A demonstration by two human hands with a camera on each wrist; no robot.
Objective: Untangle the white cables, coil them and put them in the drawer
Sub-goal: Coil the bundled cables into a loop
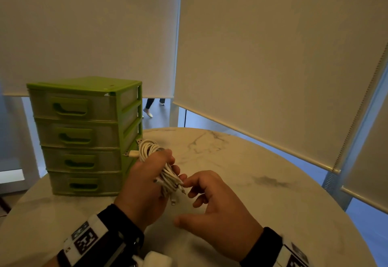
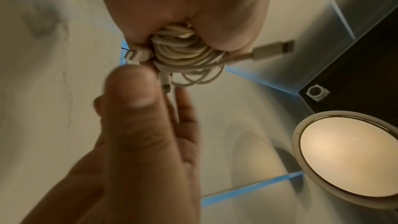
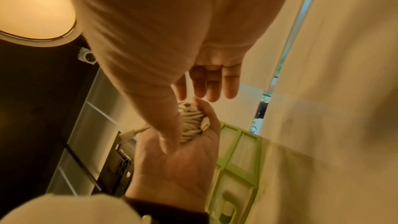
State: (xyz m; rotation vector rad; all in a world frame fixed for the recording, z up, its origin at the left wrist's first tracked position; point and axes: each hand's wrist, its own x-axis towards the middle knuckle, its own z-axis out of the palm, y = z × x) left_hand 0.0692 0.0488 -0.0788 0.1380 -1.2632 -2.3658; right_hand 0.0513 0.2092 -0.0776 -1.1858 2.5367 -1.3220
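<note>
**Coil held, drawers all closed: the bundle may spring loose**

At the left stands the green drawer unit (image 1: 84,134) on the marble table (image 1: 262,193), and all four of its drawers look closed. That is the first risk: one hand will likely have to leave the cables to pull a drawer open, and a bundle with nothing tying it can relax and unwind in a single grip. Several plug ends (image 1: 173,201) poke out loose at the bottom of the bundle, with another (image 1: 132,153) out at the top; they could catch on a drawer rim or slip free and drag loops out with them.

The left hand (image 1: 147,184) is curled round the white cables (image 1: 156,161), gripping the coil across its middle just beside the unit's lower drawers, above the tabletop. Loops stick out above and below the fist.

The right hand (image 1: 214,201) is loosely open, the outer fingers relaxed and bent. Its forefinger and thumb tip meet the lower end of the coil by the loose plugs; whether they truly pinch a strand I cannot tell.
</note>
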